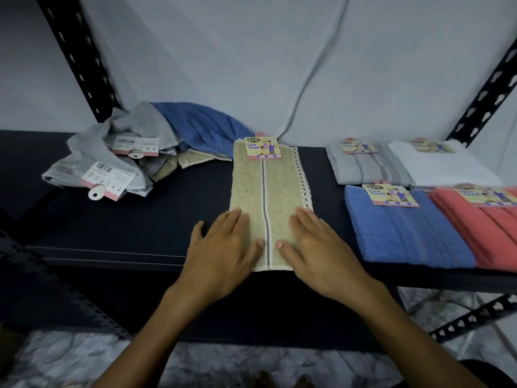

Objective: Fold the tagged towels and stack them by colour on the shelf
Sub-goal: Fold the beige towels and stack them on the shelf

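Dim, cool, even light; soft shadows under the shelf (112,247); wide-angle bending and slight blur toward edges beyond it.

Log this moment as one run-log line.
step: flattening beige towel | left hand: flat on it | right hand: flat on it | unfolded pile: remains

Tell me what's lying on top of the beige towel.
Both hands, left and right, press flat on the beige towel's near end; a paper tag sits at its far end.
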### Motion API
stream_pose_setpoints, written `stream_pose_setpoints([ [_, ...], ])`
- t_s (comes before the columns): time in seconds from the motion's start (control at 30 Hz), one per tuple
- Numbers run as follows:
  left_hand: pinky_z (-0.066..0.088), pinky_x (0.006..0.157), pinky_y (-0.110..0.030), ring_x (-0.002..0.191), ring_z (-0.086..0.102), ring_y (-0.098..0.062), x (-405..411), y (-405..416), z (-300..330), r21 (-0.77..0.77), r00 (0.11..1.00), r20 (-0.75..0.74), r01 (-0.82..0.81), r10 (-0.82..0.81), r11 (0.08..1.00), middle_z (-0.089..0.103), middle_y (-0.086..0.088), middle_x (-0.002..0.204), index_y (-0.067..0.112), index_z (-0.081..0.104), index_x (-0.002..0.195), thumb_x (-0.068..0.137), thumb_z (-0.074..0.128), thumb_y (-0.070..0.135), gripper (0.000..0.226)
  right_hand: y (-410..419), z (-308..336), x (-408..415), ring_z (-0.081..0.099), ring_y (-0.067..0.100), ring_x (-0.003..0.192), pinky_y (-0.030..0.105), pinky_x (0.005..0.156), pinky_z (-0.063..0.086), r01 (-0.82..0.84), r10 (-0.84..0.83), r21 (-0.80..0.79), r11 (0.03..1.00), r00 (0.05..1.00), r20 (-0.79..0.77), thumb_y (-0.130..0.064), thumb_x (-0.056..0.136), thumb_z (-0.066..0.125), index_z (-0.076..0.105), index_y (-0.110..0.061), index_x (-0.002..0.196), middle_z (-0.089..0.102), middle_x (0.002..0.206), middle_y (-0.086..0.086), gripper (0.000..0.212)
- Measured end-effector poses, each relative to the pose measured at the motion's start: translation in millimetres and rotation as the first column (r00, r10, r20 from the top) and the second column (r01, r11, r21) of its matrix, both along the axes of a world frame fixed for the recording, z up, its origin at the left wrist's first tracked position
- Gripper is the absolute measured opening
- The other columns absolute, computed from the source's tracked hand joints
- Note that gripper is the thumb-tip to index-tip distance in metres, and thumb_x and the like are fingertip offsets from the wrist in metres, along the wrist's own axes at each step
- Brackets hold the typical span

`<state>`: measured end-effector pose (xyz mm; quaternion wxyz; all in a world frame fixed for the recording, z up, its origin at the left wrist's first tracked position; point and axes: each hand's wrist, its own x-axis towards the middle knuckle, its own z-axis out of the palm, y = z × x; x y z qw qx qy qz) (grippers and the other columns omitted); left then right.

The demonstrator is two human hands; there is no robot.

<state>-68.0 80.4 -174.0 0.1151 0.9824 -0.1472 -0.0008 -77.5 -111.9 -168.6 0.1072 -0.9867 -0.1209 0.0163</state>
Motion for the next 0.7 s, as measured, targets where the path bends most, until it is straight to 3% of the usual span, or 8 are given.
stream_pose_setpoints([
  [0.07, 0.029, 0.111, -0.047, 0.136, 0.038, -0.016, 11.5, 3.2, 6.6, -0.129, 0.997, 0.07, -0.009, 0.019, 0.992, 0.05, 0.005, 0.141, 0.024, 0.052, 0.133, 0.089, 0.012, 0.064, 0.071, -2.9, 10.3, 11.5, 0.05, 0.03, 0.123, 0.036, 0.103, 0.034, 0.057, -0.073, 0.162, 0.985, 0.993, 0.093, -0.041, 0.102, 0.037, 0.059, -0.005, 0.113, 0.057, 0.128, 0.013, 0.044],
  [0.1, 0.035, 0.104, -0.045, 0.127, 0.045, -0.017, 18.7, 3.2, 8.4, -0.186, 0.993, 0.117, -0.014, 0.036, 0.982, 0.057, 0.005, 0.127, 0.023, 0.058, 0.123, 0.09, 0.017, 0.062, 0.065, -2.4, 14.6, 18.4, 0.055, 0.031, 0.116, 0.036, 0.095, 0.038, 0.074, -0.115, 0.249, 0.966, 0.981, 0.155, -0.034, 0.101, 0.042, 0.062, -0.005, 0.105, 0.062, 0.119, 0.012, 0.036],
  [0.13, 0.038, 0.101, -0.044, 0.126, 0.046, -0.019, 26.5, 1.6, 9.9, -0.225, 0.988, 0.149, -0.007, 0.041, 0.974, 0.058, 0.003, 0.124, 0.021, 0.059, 0.121, 0.091, 0.021, 0.058, 0.061, -0.6, 17.3, 25.9, 0.053, 0.031, 0.12, 0.036, 0.096, 0.038, 0.077, -0.14, 0.299, 0.951, 0.97, 0.196, -0.029, 0.101, 0.045, 0.063, -0.003, 0.11, 0.061, 0.124, 0.014, 0.033],
  [0.2, 0.035, 0.108, -0.049, 0.138, 0.036, -0.019, 41.8, -4.5, 11.1, -0.236, 0.986, 0.168, 0.042, -0.002, 0.971, 0.048, -0.002, 0.143, 0.017, 0.052, 0.134, 0.098, 0.03, 0.049, 0.054, 4.6, 17.1, 41.9, 0.037, 0.028, 0.138, 0.033, 0.107, 0.03, 0.046, -0.107, 0.276, 0.96, 0.972, 0.211, -0.023, 0.102, 0.044, 0.058, 0.001, 0.125, 0.046, 0.145, 0.017, 0.036],
  [0.27, 0.024, 0.116, -0.054, 0.147, 0.02, -0.017, 52.2, -11.1, 10.2, -0.193, 0.989, 0.133, 0.095, -0.07, 0.977, 0.028, -0.004, 0.158, 0.016, 0.039, 0.144, 0.103, 0.033, 0.042, 0.049, 8.3, 8.8, 55.2, 0.024, 0.029, 0.144, 0.038, 0.112, 0.025, 0.007, -0.036, 0.162, 0.987, 0.983, 0.18, -0.027, 0.102, 0.04, 0.048, -0.002, 0.134, 0.033, 0.152, 0.016, 0.041],
  [0.4, -0.001, 0.121, -0.051, 0.15, -0.009, -0.012, 57.9, -11.8, -1.5, -0.02, 0.993, -0.092, 0.068, -0.07, 0.997, -0.007, 0.0, 0.165, 0.022, 0.005, 0.157, 0.103, 0.018, 0.051, 0.063, 5.5, -4.5, 58.8, -0.013, 0.019, 0.15, 0.044, 0.121, 0.001, 0.023, -0.021, 0.036, 0.999, 0.999, -0.048, -0.045, 0.105, 0.017, 0.009, -0.017, 0.156, -0.007, 0.164, 0.006, 0.06],
  [0.53, -0.009, 0.121, -0.048, 0.15, -0.018, -0.017, 55.8, -12.3, -2.7, 0.055, 0.989, -0.147, 0.028, -0.02, 0.998, -0.021, -0.006, 0.162, 0.023, -0.007, 0.156, 0.101, 0.012, 0.055, 0.067, 3.8, -7.7, 53.4, -0.022, 0.016, 0.148, 0.043, 0.122, -0.005, 0.054, -0.055, -0.014, 0.998, 0.994, -0.093, -0.051, 0.103, 0.011, -0.005, -0.019, 0.157, -0.02, 0.162, 0.004, 0.065],
  [0.7, -0.009, 0.122, -0.044, 0.15, -0.018, -0.021, 50.5, -13.5, -0.7, 0.057, 0.987, -0.16, -0.011, 0.02, 0.998, -0.02, -0.012, 0.162, 0.023, -0.007, 0.157, 0.1, 0.012, 0.056, 0.068, 3.3, -7.4, 48.9, -0.017, 0.021, 0.15, 0.041, 0.122, -0.007, 0.155, -0.156, -0.019, 0.988, 0.981, -0.118, -0.061, 0.099, 0.011, -0.01, -0.013, 0.155, -0.022, 0.16, 0.015, 0.077],
])
